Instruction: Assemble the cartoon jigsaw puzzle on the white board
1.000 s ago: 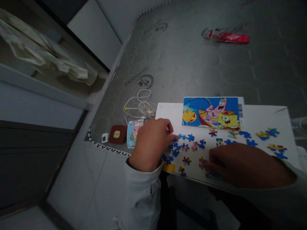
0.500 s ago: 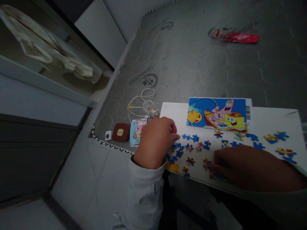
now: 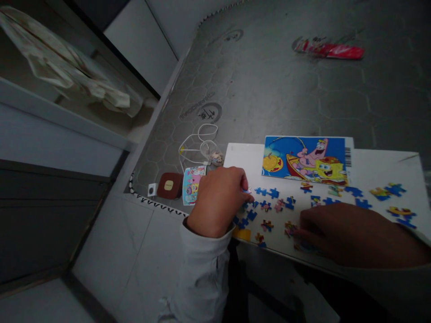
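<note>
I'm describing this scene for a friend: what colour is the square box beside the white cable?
Brown, with a pale gold label, seen best in the head view.

Puzzle pieces (image 3: 267, 225), card (image 3: 305, 159) on white board (image 3: 380, 168)

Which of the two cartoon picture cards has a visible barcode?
The larger blue card lying on the white board; no barcode shows on the smaller card beside the brown box.

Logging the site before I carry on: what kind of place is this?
Probably a room in a home: a padded mat, loose puzzle pieces on a white board, and a charging cable.
</note>
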`<state>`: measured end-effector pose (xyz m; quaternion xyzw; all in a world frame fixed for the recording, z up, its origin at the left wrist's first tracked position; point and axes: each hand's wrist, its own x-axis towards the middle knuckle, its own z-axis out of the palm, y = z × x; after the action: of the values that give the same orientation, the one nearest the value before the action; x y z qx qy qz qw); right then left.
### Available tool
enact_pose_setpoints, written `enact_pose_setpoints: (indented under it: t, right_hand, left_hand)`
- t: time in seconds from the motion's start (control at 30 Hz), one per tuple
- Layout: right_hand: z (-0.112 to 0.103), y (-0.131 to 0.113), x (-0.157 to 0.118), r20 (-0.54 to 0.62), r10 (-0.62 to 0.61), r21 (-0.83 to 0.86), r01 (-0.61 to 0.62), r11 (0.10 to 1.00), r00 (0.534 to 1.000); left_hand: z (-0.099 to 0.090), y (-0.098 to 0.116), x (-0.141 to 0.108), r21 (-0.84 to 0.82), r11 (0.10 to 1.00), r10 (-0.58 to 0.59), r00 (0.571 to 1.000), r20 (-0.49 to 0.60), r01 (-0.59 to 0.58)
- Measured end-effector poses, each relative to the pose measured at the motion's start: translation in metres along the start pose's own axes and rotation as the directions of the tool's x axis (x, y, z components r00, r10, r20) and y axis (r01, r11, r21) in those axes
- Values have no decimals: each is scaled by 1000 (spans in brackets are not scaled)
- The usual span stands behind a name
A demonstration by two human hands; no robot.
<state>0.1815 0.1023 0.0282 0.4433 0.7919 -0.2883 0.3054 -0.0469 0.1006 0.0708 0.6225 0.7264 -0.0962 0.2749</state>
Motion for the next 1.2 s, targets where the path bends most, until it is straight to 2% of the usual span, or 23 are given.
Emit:
enact_pose_setpoints:
  t: [0.43, 0.77, 0.9, 1.07, 1.2]
  right_hand:
    - [-3, -3, -2, 61, 31, 7, -32, 999, 998]
    - [0, 1, 0, 41, 14, -11, -14, 1000, 999]
    - [-2, -1, -1, 25, 12, 21, -12, 1000, 1000]
    - [-14, -12, -8, 15, 72, -20, -72, 997, 997]
    - [-23, -20, -12, 51, 136, -28, -134, 991, 989]
  left_hand:
    - [-6, 3, -8, 32, 999, -30, 999, -38, 32]
    - [-6, 3, -9, 25, 999, -30, 994, -102, 32]
    - [-5, 4, -9, 46, 998, -29, 997, -74, 32]
    - [-5, 6, -7, 61, 998, -21, 999, -43, 24]
    - [-5, 7, -5, 70, 997, -29, 999, -35, 31]
